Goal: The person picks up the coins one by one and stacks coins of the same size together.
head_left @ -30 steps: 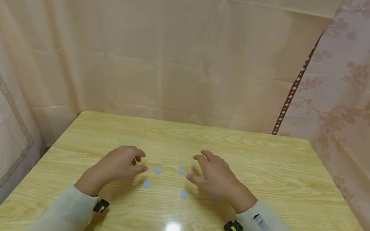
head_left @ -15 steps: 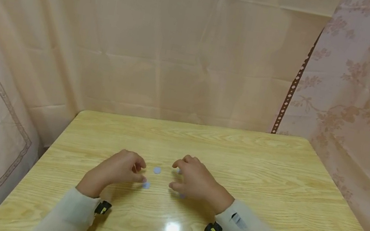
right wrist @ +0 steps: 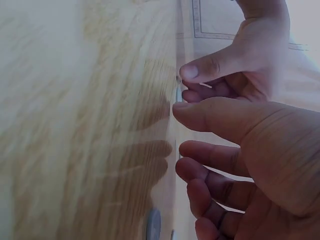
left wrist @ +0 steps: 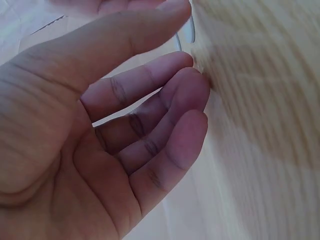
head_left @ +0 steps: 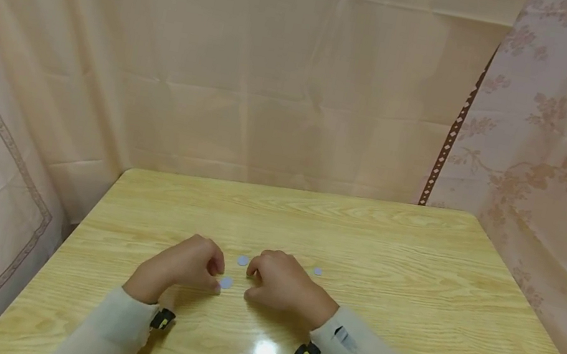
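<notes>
In the head view, small pale round discs lie flat on the wooden table. My left hand (head_left: 185, 264) is low over the wood with fingers bent and thumb tip right at the edge of the near disc (head_left: 225, 282). A second disc (head_left: 243, 260) sits in the gap between both hands. Just right of that gap, my right hand (head_left: 279, 281) has its fingers bent down toward the tabletop, thumb apart from them. Neither palm holds anything in the wrist views. The right wrist view shows a grey disc (right wrist: 153, 225) on the table by the right fingers.
One more disc (head_left: 318, 272) lies beyond the right wrist. The wooden table (head_left: 391, 246) reaches back to a beige curtain (head_left: 278, 75), with a floral curtain (head_left: 566, 157) on the right. Dark wrist cameras hang under both cuffs.
My right hand has moved left, covering discs that showed before and uncovering one on the right. My left hand has shifted slightly right, its thumb coming down beside the near disc.
</notes>
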Motion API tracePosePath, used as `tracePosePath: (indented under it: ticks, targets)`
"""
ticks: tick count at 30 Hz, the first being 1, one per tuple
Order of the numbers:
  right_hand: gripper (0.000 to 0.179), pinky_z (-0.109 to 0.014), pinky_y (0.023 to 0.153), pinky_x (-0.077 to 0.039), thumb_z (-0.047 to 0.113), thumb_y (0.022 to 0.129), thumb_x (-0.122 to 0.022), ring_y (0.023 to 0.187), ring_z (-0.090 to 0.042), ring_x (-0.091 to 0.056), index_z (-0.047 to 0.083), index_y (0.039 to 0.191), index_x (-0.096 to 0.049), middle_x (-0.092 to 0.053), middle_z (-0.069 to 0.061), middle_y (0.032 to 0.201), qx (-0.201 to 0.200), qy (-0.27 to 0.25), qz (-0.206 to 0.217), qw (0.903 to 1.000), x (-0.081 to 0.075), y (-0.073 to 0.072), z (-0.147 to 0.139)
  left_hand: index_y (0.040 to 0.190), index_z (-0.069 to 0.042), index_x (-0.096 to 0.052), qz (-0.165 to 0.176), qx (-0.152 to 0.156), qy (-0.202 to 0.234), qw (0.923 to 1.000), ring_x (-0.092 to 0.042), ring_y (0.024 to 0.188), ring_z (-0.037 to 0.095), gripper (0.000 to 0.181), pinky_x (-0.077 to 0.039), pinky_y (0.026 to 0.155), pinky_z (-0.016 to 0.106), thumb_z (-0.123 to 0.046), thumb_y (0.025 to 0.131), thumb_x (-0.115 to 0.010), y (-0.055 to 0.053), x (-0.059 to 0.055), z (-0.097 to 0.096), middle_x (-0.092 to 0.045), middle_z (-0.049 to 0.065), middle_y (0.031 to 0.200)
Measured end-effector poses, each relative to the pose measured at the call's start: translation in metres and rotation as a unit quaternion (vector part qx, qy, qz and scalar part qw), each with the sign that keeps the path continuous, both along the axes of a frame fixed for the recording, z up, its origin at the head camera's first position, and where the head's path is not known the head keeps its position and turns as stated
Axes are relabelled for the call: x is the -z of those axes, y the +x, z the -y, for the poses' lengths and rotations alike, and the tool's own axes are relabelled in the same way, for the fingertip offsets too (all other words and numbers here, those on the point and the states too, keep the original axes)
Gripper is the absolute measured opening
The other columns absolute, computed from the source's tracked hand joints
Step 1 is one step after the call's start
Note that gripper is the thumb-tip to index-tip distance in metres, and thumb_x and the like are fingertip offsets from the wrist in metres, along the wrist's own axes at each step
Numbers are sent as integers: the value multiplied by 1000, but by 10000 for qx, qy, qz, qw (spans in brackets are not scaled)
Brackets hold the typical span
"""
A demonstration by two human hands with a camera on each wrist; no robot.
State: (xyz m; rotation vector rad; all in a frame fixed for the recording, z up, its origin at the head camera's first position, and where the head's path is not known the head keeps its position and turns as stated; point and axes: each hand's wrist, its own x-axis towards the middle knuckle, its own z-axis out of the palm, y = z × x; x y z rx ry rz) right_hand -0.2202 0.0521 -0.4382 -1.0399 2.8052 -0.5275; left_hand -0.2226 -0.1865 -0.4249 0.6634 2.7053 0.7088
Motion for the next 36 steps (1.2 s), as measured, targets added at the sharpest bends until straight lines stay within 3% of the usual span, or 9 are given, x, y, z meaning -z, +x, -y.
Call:
tracePosePath:
  ticks: [8,16,22,36]
  targets:
    - [11,-27,63,-39,26,82,-80,60,-7,-39,19,85,-73,-38,10,60,-102,59,-2,9999,4,-3,16,83,-12,-76,-103,51,-16,9999,-59,71,11,17,-53,67,31,-8,74,-90,-1,6,-4,-66,-7,77]
    - [11,-24,59,-41,27,84,-82,62,-4,-47,18,89,-78,-54,14,65,51,-88,-27,9999,6,-2,32,75,-15,-74,-362,234,120,9990,-59,66,8,15,-51,61,28,-4,74,-84,-2,10,-8,-65,-11,70]
    - [13,-20,67,-51,25,87,-82,72,0,-59,18,97,-82,-74,13,86,207,-250,149,9994,9,0,34,75,-14,-75,-254,284,254,9990,-58,64,7,14,-51,60,26,-2,74,-82,-2,10,-10,-66,-11,69]
    - [7,-21,70,-51,26,87,-83,73,1,-60,21,91,-83,-73,17,83,302,-447,215,9983,10,4,22,74,-14,-74,-141,309,368,9987,-59,67,9,16,-51,63,26,-3,78,-86,2,12,-21,-67,-9,70]
